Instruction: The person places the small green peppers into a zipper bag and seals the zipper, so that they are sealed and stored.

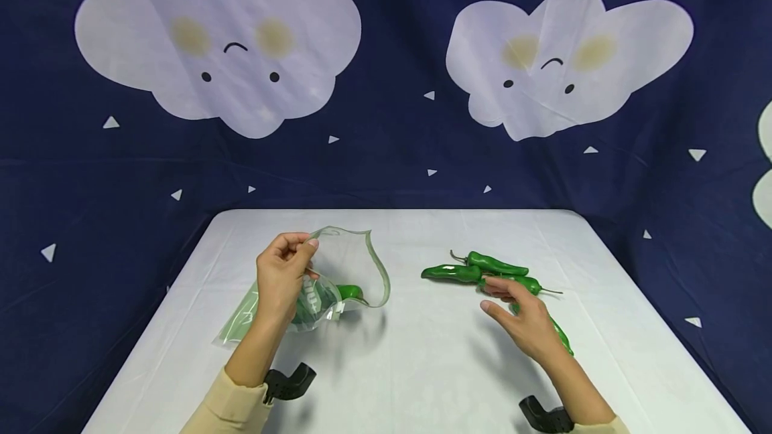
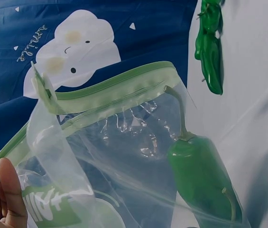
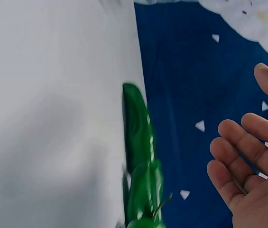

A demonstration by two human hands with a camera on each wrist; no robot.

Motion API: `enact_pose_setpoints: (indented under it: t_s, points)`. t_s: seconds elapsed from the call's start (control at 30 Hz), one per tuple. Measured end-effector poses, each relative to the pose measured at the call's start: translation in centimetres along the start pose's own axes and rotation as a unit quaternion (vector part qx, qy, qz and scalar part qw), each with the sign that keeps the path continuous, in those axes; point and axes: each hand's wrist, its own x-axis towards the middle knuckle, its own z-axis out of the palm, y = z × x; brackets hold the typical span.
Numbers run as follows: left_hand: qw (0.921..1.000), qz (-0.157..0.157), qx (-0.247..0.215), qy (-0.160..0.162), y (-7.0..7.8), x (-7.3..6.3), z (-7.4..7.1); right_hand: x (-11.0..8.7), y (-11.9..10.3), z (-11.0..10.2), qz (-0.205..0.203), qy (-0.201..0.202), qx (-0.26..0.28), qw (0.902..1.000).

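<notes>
My left hand (image 1: 283, 276) pinches the green zip edge of a clear zip bag (image 1: 241, 317), thumb against fingers, and the bag's mouth gapes toward the right. Inside the bag lies a green pepper (image 2: 202, 180), its stem pointing at the opening in the left wrist view. My right hand (image 1: 523, 319) is above the table with its fingers spread and holds nothing. Close by it lie several loose green peppers (image 1: 497, 264), partly hidden behind the hand. In the right wrist view the palm (image 3: 262, 199) is bare, with peppers (image 3: 141, 128) to its left.
A white-covered table (image 1: 410, 367) lies under both hands. Behind it hangs a dark blue cloth (image 1: 386, 173) printed with clouds and small triangles. Black wrist cameras (image 1: 291, 382) sit on both forearms.
</notes>
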Motion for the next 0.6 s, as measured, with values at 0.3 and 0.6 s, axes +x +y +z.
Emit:
enact_pose_setpoints:
  t_s: [0.3, 0.6]
  points:
    - [1.0000, -0.002, 0.007, 0.004, 0.0, 0.0, -0.1, -0.9, 2.9, -1.3, 0.045, 0.013, -0.040, 0.9981]
    - [1.0000, -0.006, 0.002, 0.001, 0.0, 0.0, -0.1, -1.6, 5.4, -2.1, 0.065, 0.042, -0.076, 0.9941]
